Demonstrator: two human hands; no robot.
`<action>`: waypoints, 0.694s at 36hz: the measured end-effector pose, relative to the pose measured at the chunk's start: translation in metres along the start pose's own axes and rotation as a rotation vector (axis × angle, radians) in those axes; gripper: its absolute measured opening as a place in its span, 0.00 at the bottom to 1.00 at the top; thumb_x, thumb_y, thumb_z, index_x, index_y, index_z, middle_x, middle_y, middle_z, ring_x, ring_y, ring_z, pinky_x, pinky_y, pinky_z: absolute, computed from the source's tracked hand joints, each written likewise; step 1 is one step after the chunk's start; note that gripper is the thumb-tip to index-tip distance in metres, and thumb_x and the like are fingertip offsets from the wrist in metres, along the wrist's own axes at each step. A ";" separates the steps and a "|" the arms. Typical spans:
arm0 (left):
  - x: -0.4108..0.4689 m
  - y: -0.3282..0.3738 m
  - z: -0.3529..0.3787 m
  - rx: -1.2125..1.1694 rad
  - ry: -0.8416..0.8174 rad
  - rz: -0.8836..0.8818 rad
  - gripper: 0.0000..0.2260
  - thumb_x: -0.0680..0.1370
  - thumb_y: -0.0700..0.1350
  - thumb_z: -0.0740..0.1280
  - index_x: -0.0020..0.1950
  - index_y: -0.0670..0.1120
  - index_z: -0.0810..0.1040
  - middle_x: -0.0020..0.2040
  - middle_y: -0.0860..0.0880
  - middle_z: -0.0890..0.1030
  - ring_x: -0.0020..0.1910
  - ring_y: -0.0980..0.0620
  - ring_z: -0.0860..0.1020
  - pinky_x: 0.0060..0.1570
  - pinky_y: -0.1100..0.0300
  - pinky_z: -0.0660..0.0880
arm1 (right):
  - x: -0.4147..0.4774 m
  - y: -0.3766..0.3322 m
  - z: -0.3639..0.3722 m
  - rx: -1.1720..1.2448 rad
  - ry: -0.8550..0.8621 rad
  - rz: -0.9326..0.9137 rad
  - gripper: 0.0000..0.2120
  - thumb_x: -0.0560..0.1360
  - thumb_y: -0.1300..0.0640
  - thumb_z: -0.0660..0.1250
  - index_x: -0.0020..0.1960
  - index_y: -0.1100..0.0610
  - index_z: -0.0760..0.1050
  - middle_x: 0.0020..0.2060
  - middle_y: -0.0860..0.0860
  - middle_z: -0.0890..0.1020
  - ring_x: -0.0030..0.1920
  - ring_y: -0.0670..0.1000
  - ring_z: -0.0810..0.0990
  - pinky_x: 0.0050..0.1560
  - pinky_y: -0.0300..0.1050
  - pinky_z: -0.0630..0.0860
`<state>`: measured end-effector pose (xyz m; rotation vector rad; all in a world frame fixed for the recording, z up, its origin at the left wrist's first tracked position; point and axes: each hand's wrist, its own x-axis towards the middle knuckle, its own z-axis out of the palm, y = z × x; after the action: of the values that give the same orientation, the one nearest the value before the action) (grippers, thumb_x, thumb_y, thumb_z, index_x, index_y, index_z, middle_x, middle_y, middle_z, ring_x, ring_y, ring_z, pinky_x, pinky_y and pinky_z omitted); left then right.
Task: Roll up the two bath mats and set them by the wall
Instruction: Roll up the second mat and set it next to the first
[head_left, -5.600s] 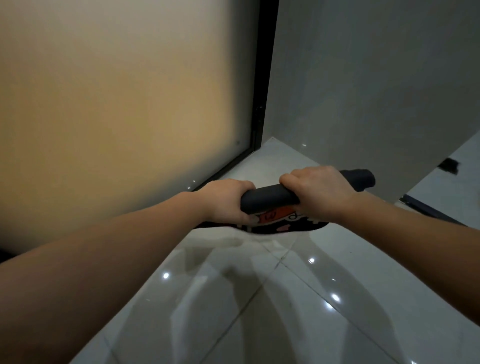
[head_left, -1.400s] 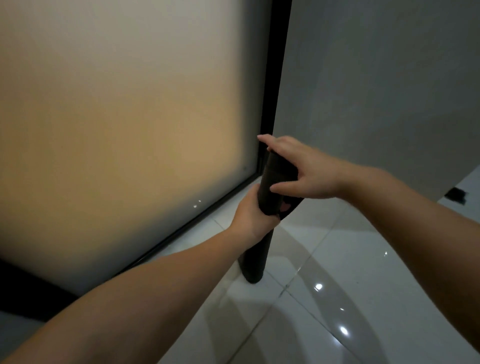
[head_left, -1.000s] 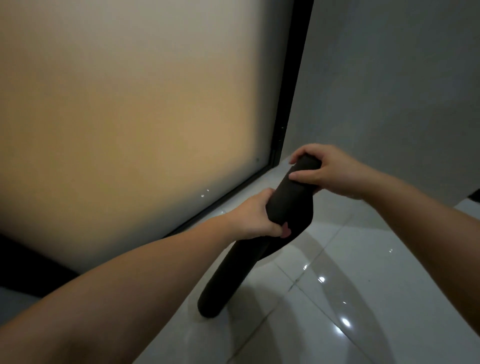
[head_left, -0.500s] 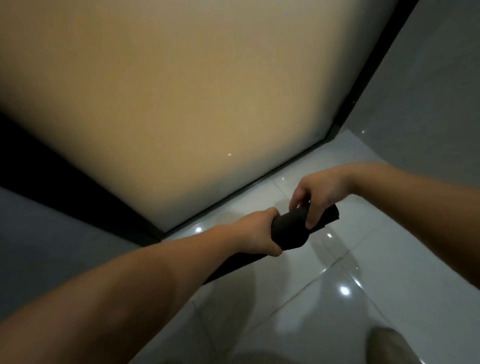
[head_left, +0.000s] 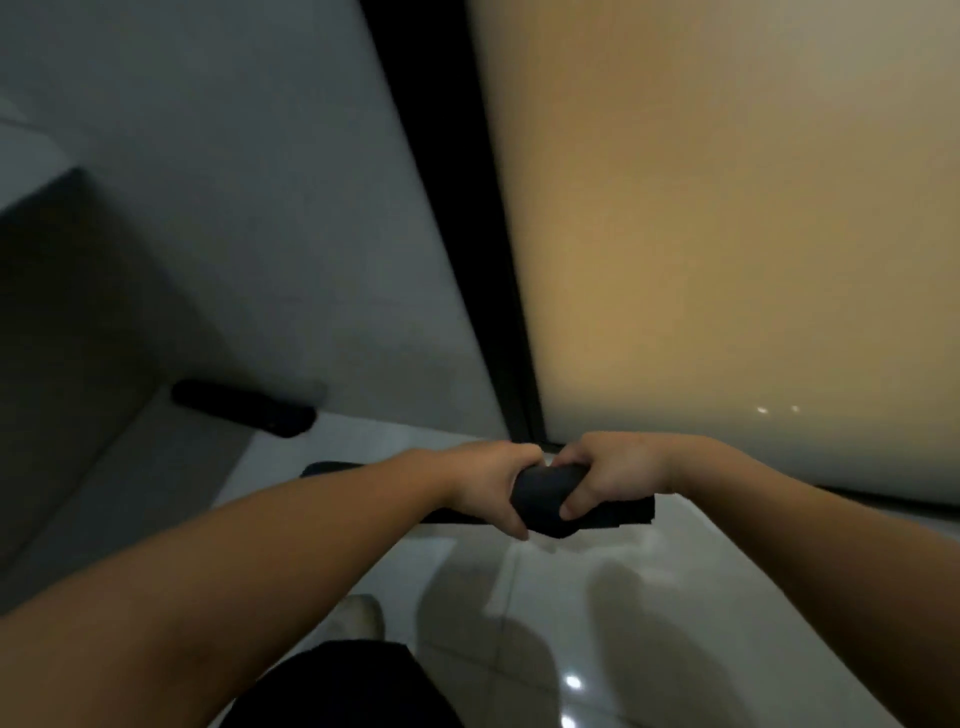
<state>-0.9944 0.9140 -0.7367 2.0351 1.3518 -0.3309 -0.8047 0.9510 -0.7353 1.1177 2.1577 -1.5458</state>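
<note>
A dark rolled bath mat (head_left: 543, 493) lies level a little above the tiled floor, running left to right. My left hand (head_left: 488, 483) grips it from above and my right hand (head_left: 605, 475) grips it right beside, fingers curled under the roll. Its left end (head_left: 332, 470) shows behind my left forearm, and a loose flap (head_left: 623, 512) sticks out on the right. A second dark rolled mat (head_left: 244, 408) lies on the floor against the grey wall at the left.
A grey wall (head_left: 260, 208) fills the upper left. A black door frame (head_left: 467, 260) stands beside a frosted, amber-lit glass panel (head_left: 727, 234). Glossy white floor tiles (head_left: 597, 623) spread below. My shoe (head_left: 358, 618) and dark clothing are at the bottom.
The view has swung left, bringing the grey wall and the second roll into sight. The mat went from upright to level, and both hands have lowered it close together.
</note>
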 end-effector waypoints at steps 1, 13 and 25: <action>-0.015 -0.006 -0.005 -0.005 0.016 -0.033 0.25 0.61 0.54 0.77 0.52 0.56 0.70 0.48 0.54 0.77 0.44 0.54 0.76 0.44 0.55 0.76 | 0.004 -0.014 0.003 -0.010 0.000 -0.029 0.15 0.65 0.50 0.74 0.51 0.49 0.79 0.43 0.51 0.85 0.41 0.49 0.84 0.41 0.44 0.80; -0.093 -0.128 0.004 -0.050 0.106 -0.154 0.23 0.60 0.56 0.75 0.49 0.60 0.68 0.45 0.58 0.77 0.42 0.57 0.76 0.39 0.58 0.75 | 0.098 -0.109 0.048 -0.089 -0.025 -0.113 0.16 0.65 0.47 0.73 0.52 0.46 0.77 0.45 0.46 0.83 0.44 0.48 0.82 0.46 0.45 0.79; -0.137 -0.292 0.010 -0.037 0.201 -0.150 0.23 0.59 0.58 0.71 0.48 0.63 0.63 0.40 0.58 0.75 0.38 0.56 0.76 0.31 0.61 0.68 | 0.227 -0.208 0.088 -0.065 0.012 -0.076 0.18 0.68 0.55 0.72 0.57 0.48 0.78 0.48 0.48 0.82 0.45 0.48 0.81 0.48 0.44 0.78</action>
<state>-1.3126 0.8799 -0.7827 1.9830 1.6262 -0.1687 -1.1234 0.9418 -0.7639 1.0381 2.2661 -1.4920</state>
